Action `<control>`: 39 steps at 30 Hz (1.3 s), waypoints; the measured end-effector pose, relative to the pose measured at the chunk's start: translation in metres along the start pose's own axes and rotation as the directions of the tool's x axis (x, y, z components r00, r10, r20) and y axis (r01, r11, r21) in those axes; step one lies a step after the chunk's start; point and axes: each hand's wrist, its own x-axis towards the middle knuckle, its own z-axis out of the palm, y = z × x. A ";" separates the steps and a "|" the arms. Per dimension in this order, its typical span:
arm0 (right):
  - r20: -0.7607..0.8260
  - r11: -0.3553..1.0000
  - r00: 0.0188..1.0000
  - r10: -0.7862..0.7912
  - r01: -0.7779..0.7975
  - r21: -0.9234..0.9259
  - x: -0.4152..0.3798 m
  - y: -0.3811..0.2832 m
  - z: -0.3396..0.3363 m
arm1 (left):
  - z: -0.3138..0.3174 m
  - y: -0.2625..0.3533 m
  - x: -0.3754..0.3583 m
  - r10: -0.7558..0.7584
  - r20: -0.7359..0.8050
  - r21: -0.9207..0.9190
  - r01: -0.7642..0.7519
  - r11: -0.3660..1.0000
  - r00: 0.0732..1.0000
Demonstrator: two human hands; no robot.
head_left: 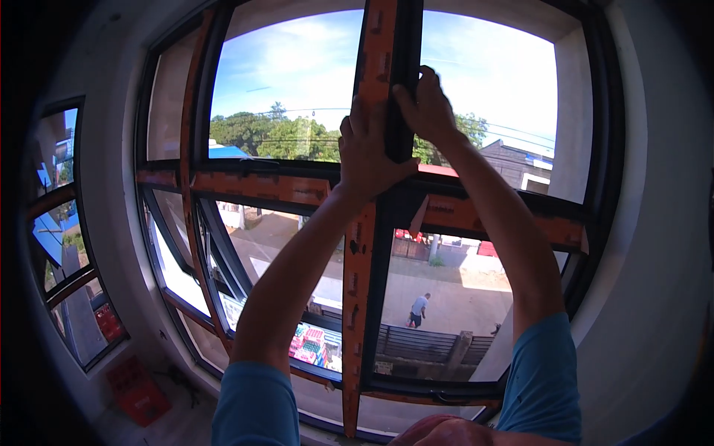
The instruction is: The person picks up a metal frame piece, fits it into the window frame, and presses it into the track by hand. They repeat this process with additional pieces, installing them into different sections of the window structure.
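A dark window frame crosses the view, with worn orange film on many of its bars. My left hand (364,152) lies against the central upright bar (377,44), fingers stretched upward and thumb spread to the right. Higher up, my right hand (430,111) touches the bare black right side of that bar, its thumb and fingers apart. Nothing shows held in either hand. Below my hands, a torn flap of orange film (419,215) hangs loose near the crossbar (461,212).
Lower left, a window sash (227,260) is tilted outward. A smaller window (71,238) stands in the left wall. Near the floor's left corner lies a red case (139,390). Outside, a person (419,308) walks on the road beyond a dark fence (416,346).
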 end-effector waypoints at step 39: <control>0.009 0.563 0.999 0.046 -0.033 0.826 0.105 0.030 -0.012 | 0.002 -0.009 -0.004 0.072 -0.018 0.048 -0.071 0.996 0.997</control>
